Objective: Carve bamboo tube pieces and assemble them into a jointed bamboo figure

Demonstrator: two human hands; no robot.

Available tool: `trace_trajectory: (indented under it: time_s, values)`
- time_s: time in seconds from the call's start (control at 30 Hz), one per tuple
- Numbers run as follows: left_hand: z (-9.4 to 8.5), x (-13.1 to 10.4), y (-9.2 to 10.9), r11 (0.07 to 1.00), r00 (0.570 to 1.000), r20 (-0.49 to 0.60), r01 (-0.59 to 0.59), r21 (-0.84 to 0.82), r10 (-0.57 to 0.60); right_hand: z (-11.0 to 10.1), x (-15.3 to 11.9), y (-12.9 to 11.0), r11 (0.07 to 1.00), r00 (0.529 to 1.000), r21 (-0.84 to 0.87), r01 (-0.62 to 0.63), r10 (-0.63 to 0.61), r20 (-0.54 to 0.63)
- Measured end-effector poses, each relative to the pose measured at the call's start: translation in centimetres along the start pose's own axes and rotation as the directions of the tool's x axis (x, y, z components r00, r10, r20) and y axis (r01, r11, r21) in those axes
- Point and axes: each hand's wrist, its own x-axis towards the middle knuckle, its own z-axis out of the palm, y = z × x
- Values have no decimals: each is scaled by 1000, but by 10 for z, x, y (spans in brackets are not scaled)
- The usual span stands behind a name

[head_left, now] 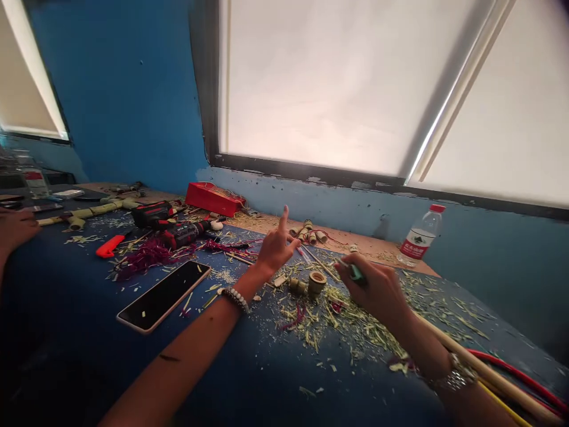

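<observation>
My left hand [276, 246] is raised over the middle of the blue table, with its index finger pointing up and the thumb apart; nothing shows in it. My right hand [371, 284] is closed round a green-handled tool [357, 274], whose tip points left. Between and below the hands stand a short hollow bamboo piece [317, 282] and a smaller bamboo piece [297, 286] beside it, among pale green shavings [364, 326]. Several cut bamboo pieces [307, 232] lie behind my left hand. A black-screened phone [164, 295] lies to the left of my left forearm.
A red-black power drill [184, 233], purple shreds [149, 256], an orange-handled tool [110, 245] and a red box [213, 199] are at the left. A water bottle [420, 236] stands back right. Long rods [511, 388] lie front right. Another person's hand [16, 228] is at far left.
</observation>
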Motion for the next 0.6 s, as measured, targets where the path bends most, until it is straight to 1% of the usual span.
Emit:
trace_trajectory:
  time_s: [0.07,0.13,0.17,0.2,0.27,0.33,0.43,0.5,0.6]
  values:
    - [-1,1,-3,1000,1000,-11,5,-27,-5,-3,3,-11,998,984,-3,62,-61,166]
    - [-1,2,-7,998,1000,-23,-9,-66,7,-6,2,-24,996,935,4,93,-89,345]
    - [-1,3,-9,995,999,-28,-30,-94,28,-7,-1,-30,995,908,11,97,-94,409]
    - [0,4,-11,991,998,-36,-62,-122,58,-8,-5,-36,995,886,14,97,-93,455]
    - [1,6,-13,976,990,-59,-140,-165,132,-6,-16,-44,996,858,-2,91,-77,509]
    - [3,8,-15,965,980,-75,-192,-177,182,-4,-29,-48,997,842,-19,75,-53,537]
    - [0,11,-14,965,982,-71,-183,-185,173,-2,-40,-50,997,837,-27,69,-43,545]
    - [-8,12,-14,971,989,-87,-135,-197,120,-8,-40,-53,998,853,9,70,-65,518]
    - [-25,19,-10,973,988,-153,-3,-233,-33,-23,-28,-58,992,909,122,26,-74,409]
